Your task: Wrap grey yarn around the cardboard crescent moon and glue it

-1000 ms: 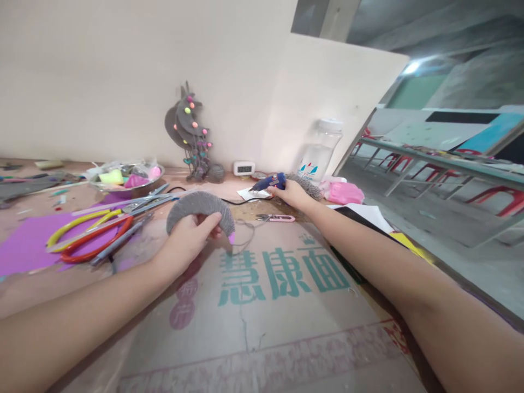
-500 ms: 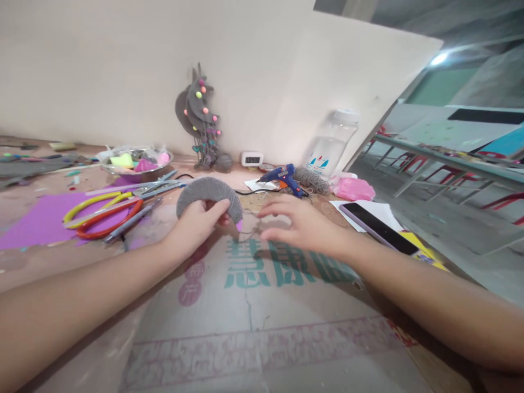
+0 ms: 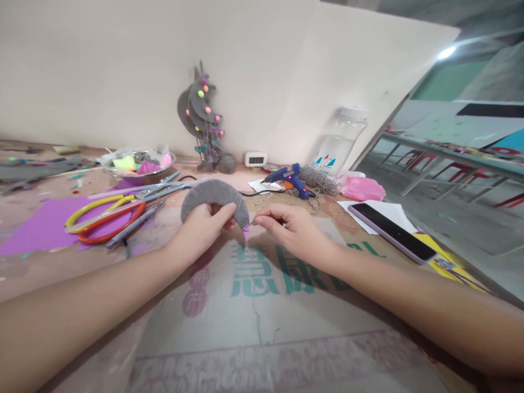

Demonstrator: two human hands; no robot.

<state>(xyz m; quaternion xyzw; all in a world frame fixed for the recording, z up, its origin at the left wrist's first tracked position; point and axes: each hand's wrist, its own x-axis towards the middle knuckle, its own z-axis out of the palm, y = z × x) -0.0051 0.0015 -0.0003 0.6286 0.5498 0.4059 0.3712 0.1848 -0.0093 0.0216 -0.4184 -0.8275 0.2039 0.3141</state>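
Note:
My left hand (image 3: 210, 222) grips a crescent (image 3: 216, 194) wound with grey yarn, thumb on its face. The lower right tip of the crescent shows bare purple (image 3: 246, 230). Just right of that tip, my right hand (image 3: 286, 226) pinches with thumb and forefinger; a thin strand of grey yarn seems to run between them and the crescent, too fine to follow fully. Both hands are above a cardboard sheet (image 3: 213, 338) with green and red print.
Left lie scissors (image 3: 110, 215) on purple paper (image 3: 36, 221) and a bowl (image 3: 139, 173) of bright scraps. Behind are a finished-looking moon ornament (image 3: 200, 117), a small clock (image 3: 256, 159), a blue glue gun (image 3: 289, 179), grey yarn (image 3: 319, 181) and a bottle (image 3: 339, 142). A phone (image 3: 393, 232) lies right.
My right hand has closed from spread fingers into a pinch close to the crescent's tip. My left hand keeps its hold on the crescent. The view has shifted slightly.

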